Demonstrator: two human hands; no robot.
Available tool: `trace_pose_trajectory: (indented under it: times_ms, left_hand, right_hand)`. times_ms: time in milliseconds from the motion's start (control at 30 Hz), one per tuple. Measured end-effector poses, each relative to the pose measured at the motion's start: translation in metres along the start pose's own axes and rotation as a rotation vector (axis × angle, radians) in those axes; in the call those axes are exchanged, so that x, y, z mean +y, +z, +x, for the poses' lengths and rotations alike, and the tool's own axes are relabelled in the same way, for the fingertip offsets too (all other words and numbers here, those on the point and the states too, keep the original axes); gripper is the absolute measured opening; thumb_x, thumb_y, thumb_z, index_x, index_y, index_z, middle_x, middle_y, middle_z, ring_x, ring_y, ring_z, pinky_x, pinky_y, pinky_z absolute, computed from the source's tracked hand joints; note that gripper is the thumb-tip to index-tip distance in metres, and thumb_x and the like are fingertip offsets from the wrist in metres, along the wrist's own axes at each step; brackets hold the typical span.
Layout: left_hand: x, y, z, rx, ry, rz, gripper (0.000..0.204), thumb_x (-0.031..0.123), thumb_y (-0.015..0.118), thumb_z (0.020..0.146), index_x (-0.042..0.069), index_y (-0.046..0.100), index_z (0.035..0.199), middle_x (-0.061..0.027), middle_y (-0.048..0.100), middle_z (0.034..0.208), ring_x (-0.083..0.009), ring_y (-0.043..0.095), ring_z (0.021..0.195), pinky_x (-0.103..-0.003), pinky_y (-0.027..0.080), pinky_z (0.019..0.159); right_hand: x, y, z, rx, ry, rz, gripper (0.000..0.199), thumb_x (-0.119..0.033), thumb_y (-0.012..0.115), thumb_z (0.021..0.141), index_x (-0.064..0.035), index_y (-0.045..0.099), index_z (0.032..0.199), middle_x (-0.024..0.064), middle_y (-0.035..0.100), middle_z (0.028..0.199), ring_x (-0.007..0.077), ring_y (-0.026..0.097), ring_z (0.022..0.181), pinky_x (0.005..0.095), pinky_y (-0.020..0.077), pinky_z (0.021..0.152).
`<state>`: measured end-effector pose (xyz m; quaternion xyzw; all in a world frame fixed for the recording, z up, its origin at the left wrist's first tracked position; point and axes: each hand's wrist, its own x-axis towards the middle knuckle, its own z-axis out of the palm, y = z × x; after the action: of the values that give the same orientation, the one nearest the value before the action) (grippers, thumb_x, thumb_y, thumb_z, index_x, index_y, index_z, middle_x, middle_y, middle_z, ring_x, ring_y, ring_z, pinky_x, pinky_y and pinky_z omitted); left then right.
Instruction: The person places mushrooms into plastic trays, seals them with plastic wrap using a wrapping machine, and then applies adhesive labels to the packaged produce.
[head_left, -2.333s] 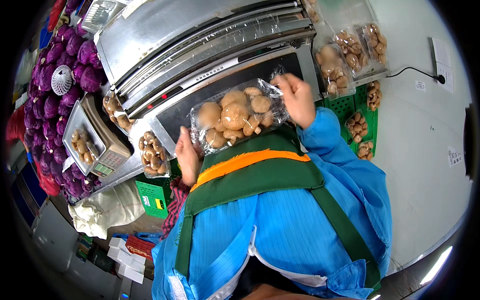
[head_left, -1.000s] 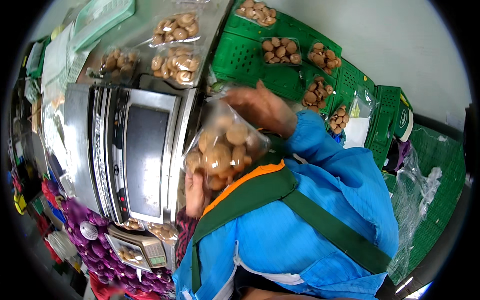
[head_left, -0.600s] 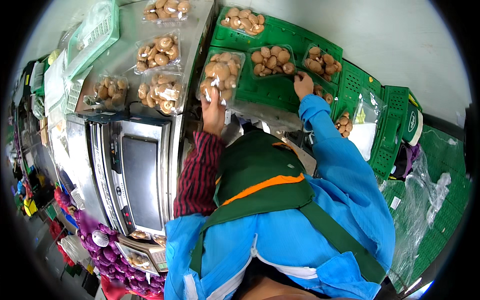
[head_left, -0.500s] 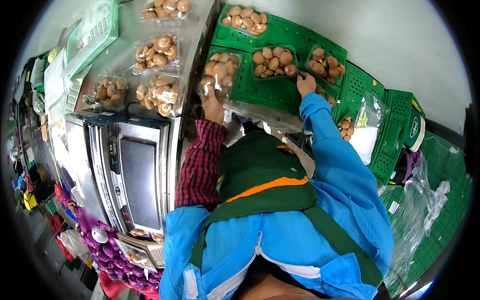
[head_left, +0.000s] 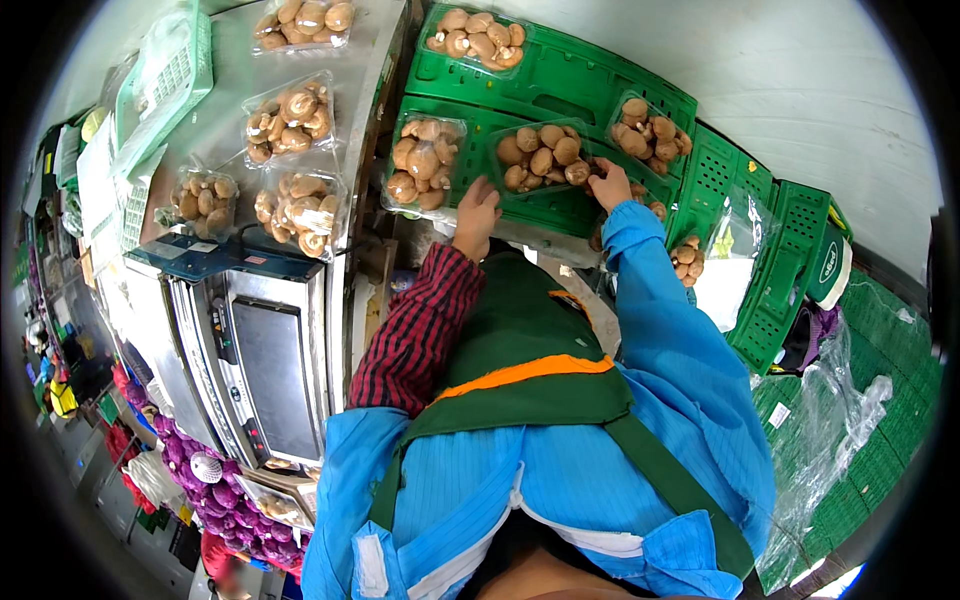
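My right hand (head_left: 610, 187) grips the right end of a clear plastic tray of brown mushrooms (head_left: 541, 156), which lies a little tilted on the green crates (head_left: 500, 95). Close to that tray's lower left corner is my left hand (head_left: 477, 220), holding nothing, its fingers stretched forward. Just left of it, a wrapped tray of mushrooms (head_left: 424, 164) rests on the crate. Another mushroom tray (head_left: 650, 133) lies beyond my right hand, and one more (head_left: 476, 38) sits at the far edge. Part of a lower tray is hidden behind my right wrist.
On the metal counter to the left stand several mushroom trays (head_left: 290, 118) and a wrapping machine (head_left: 268, 365). A pale green basket (head_left: 170, 90) is at the far left. To the right are a green crate (head_left: 785, 270) and crumpled plastic film (head_left: 830, 430).
My left hand has let go of the left mushroom tray and moved right, toward the middle one. The middle tray has come nearer to me, with my right hand at its end.
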<state>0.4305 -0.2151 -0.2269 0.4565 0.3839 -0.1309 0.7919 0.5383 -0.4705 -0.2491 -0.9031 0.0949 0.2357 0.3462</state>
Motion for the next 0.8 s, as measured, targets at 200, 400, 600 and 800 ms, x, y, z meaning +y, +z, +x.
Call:
trace_pose_trajectory:
  times_ms: [200, 400, 600, 800]
  left_hand:
    - [-0.005, 0.014, 0.009, -0.078, 0.077, 0.047, 0.047, -0.005, 0.056, 0.086, 0.006, 0.045, 0.130, -0.0074, 0.053, 0.122, -0.0159, 0.056, 0.096, -0.028, 0.048, 0.076]
    - [0.029, 0.013, -0.057, -0.115, 0.215, -0.136, 0.037, -0.010, 0.057, 0.080, 0.005, 0.052, 0.114, -0.0038, 0.055, 0.110, -0.0118, 0.056, 0.089, -0.025, 0.048, 0.074]
    - [0.100, -0.065, -0.161, -0.018, 0.476, -0.255, 0.036, -0.010, 0.061, 0.079, 0.006, 0.052, 0.111, 0.0000, 0.055, 0.105, -0.0080, 0.054, 0.086, -0.023, 0.046, 0.074]
    - [0.130, -0.215, -0.291, 0.421, 0.760, -0.226, 0.036, -0.006, 0.059, 0.084, 0.004, 0.053, 0.118, -0.0029, 0.059, 0.112, -0.0103, 0.055, 0.093, -0.027, 0.047, 0.082]
  right_hand:
    - [0.008, -0.019, -0.001, -0.103, 0.035, 0.118, 0.047, -0.003, 0.059, 0.080, 0.0013, 0.053, 0.126, 0.0175, 0.062, 0.103, 0.0299, 0.063, 0.088, 0.0400, 0.0518, 0.077]
    - [-0.086, -0.075, -0.071, -0.069, -0.271, 0.200, 0.039, -0.001, 0.053, 0.081, 0.0004, 0.056, 0.120, 0.0087, 0.061, 0.078, 0.0149, 0.058, 0.067, 0.0284, 0.0463, 0.059]
    - [-0.224, -0.062, -0.129, -0.357, -0.378, 0.320, 0.036, 0.000, 0.052, 0.088, 0.0024, 0.050, 0.123, 0.0100, 0.061, 0.102, 0.0138, 0.060, 0.082, 0.0272, 0.0502, 0.068]
    - [-0.370, 0.078, -0.197, -0.779, -0.724, 0.276, 0.030, -0.002, 0.055, 0.089, 0.0034, 0.051, 0.118, 0.0094, 0.063, 0.096, 0.0143, 0.060, 0.081, 0.0274, 0.0490, 0.071]
